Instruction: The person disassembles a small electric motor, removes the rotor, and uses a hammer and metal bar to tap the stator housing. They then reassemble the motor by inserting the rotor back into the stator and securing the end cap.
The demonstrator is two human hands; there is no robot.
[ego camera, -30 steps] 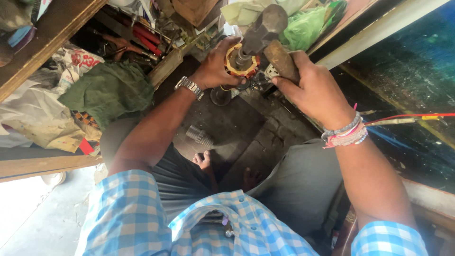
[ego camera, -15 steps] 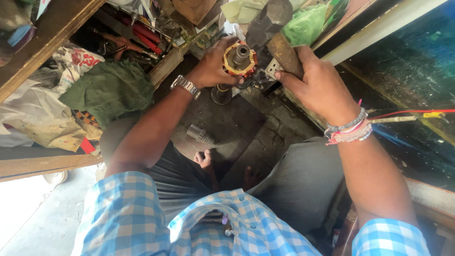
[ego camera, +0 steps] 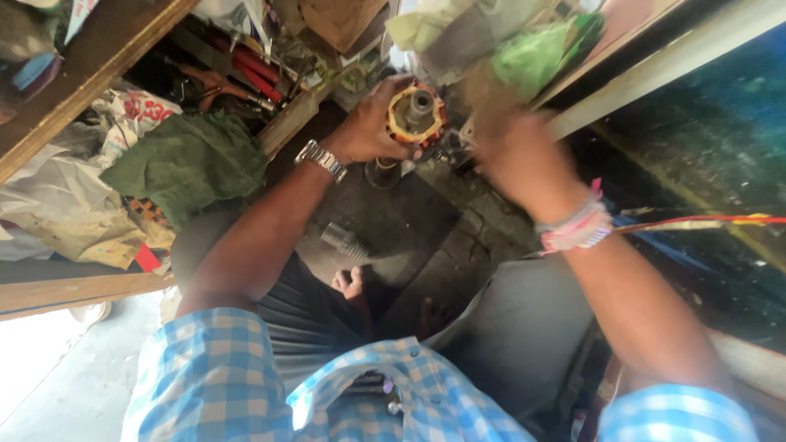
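Note:
My left hand (ego camera: 367, 131), with a metal wristwatch (ego camera: 321, 160) on its wrist, grips a round motor part with copper-coloured windings and a steel shaft (ego camera: 415, 115), holding it upright. Just right of it, my right hand (ego camera: 517, 160) is smeared by fast motion. It is closed around the wooden handle of a hammer (ego camera: 485, 102), which shows only as a brown blur beside the motor part. Beaded bracelets (ego camera: 577, 227) circle my right wrist.
A green cloth (ego camera: 190, 164) lies to the left, under a wooden shelf (ego camera: 90, 57). Red-handled tools (ego camera: 246, 69) and a cardboard box (ego camera: 336, 20) sit at the back, beside a green bag (ego camera: 540, 53). A ribbed metal cylinder (ego camera: 344, 241) lies on the floor near my bare foot (ego camera: 352, 283).
The hammer, raised above the motor part a second ago, has swung down beside it. My right hand is now blurred with motion, while my left hand keeps the part steady.

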